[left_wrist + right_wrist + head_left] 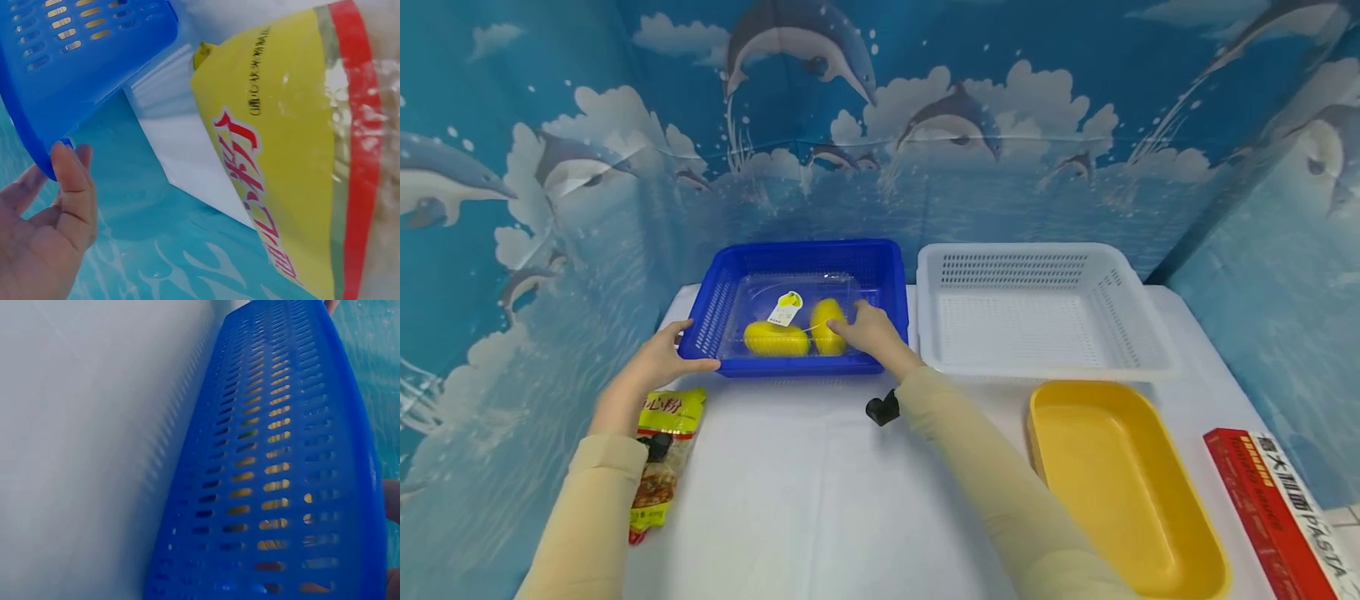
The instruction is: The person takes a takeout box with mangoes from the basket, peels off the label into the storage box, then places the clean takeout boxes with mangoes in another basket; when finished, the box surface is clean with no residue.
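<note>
A blue slotted basket [880, 258] stands at the back left of the table. Inside it is a clear plastic box [752, 292] with a tagged label [786, 308] and two smooth yellow fruits [775, 340]. My left hand [658, 358] grips the basket's near left corner; the left wrist view has its fingertips at the blue rim [40, 156]. Reaching over the near right side, my right hand [872, 333] holds the right end of the clear box between thumb and fingers. In the right wrist view the basket wall [262, 456] hides most of that hand.
A yellow and red food packet [666, 458] lies beside my left forearm. To the right are a white slotted basket [928, 308], a yellow tray [1112, 483] and a red pasta box [1262, 508]. A dolphin-print curtain [850, 200] surrounds the table's back and sides.
</note>
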{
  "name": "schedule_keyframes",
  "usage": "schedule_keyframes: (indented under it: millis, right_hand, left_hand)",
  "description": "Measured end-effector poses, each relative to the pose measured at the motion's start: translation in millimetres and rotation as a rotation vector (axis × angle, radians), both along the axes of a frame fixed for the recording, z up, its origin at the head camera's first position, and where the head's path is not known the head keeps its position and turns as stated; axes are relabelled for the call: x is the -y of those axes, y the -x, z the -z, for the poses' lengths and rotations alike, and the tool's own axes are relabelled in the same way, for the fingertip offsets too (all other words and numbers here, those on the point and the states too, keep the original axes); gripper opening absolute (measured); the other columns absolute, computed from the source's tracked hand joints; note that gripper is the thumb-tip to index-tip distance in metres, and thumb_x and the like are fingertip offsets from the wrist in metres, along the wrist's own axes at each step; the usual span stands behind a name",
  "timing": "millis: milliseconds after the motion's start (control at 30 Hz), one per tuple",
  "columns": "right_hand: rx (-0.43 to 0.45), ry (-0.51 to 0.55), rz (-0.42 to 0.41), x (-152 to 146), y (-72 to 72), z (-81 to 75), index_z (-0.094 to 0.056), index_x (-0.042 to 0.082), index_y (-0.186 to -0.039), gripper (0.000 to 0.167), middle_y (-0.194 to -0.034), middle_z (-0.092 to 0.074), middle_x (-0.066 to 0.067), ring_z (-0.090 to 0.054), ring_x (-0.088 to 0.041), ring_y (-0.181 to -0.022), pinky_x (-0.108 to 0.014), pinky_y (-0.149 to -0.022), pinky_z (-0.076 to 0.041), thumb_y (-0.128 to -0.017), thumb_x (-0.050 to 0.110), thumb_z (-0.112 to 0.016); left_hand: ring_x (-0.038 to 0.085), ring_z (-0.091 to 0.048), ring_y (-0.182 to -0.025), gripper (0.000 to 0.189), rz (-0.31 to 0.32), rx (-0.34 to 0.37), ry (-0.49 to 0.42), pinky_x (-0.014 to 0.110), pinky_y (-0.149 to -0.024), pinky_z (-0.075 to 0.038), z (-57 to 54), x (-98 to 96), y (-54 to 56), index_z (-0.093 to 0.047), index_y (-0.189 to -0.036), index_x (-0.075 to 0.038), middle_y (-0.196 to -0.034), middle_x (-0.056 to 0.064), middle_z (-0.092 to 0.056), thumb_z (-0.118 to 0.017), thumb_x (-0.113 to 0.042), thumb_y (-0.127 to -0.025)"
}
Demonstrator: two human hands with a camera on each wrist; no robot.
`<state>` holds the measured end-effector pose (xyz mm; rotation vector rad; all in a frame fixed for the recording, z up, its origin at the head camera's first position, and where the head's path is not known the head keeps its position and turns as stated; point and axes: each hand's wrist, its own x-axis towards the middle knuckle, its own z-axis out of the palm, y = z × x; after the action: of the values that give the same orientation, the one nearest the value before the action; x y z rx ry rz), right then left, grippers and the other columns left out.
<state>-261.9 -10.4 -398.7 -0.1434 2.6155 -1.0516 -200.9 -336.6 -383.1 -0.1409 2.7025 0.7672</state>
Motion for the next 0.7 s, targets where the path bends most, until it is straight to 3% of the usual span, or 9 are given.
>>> schedule_keyframes:
  millis: [267,367,500,567,700]
  right_hand:
    - [0.050,0.027,0.109,7.3,-1.9,11.2,-0.028,-0.004,-0.152,0.083,-0.150,-0.044,-0.023,-0.053,-0.036,-0.130,-0.049,-0.108,-0.046,-0.094,0.042,-0.065]
    - [0.057,0.045,0.137,7.6,-1.4,8.7,-0.035,-0.005,-0.148,0.080,-0.139,-0.054,-0.023,-0.064,-0.033,-0.114,-0.044,-0.100,-0.053,-0.092,0.041,-0.068]
    - [0.017,0.054,0.167,3.7,0.4,2.2,-0.048,-0.006,-0.138,0.071,-0.121,-0.065,-0.021,-0.070,-0.030,-0.088,-0.040,-0.086,-0.059,-0.089,0.041,-0.071]
    - [-0.022,0.047,0.174,-0.3,0.9,-3.1,-0.048,-0.004,-0.139,0.072,-0.124,-0.065,-0.020,-0.071,-0.028,-0.087,-0.040,-0.088,-0.058,-0.089,0.042,-0.072]
    - [-0.067,0.074,0.162,-15.2,0.3,-21.7,-0.040,-0.001,-0.148,0.079,-0.112,-0.071,-0.019,-0.072,-0.029,-0.083,-0.041,-0.094,-0.056,-0.090,0.043,-0.070]
  left_hand:
    - [0.057,-0.032,-0.132,0.110,-0.018,0.014,-0.040,0.070,-0.107,-0.033,4.7,0.6,-6.7,-0.003,-0.156,0.003,-0.150,0.040,-0.022,-0.071,-0.050,-0.087]
    - [0.057,-0.030,-0.133,0.111,-0.031,0.019,-0.051,0.070,-0.107,-0.032,5.6,0.8,-8.0,-0.002,-0.156,0.003,-0.151,0.040,-0.022,-0.071,-0.050,-0.087]
    - [0.058,-0.028,-0.135,0.111,-0.033,0.022,-0.057,0.071,-0.108,-0.030,4.0,-0.5,-6.6,-0.001,-0.156,0.002,-0.152,0.040,-0.020,-0.071,-0.050,-0.087]
    - [0.058,-0.027,-0.135,0.111,-0.029,0.018,-0.057,0.071,-0.108,-0.030,2.4,-1.4,-5.4,-0.001,-0.156,0.002,-0.152,0.041,-0.020,-0.070,-0.050,-0.087]
    - [0.058,-0.028,-0.135,0.110,-0.024,0.007,-0.050,0.071,-0.108,-0.031,0.2,-3.8,-2.0,-0.001,-0.157,0.001,-0.152,0.040,-0.021,-0.070,-0.049,-0.088]
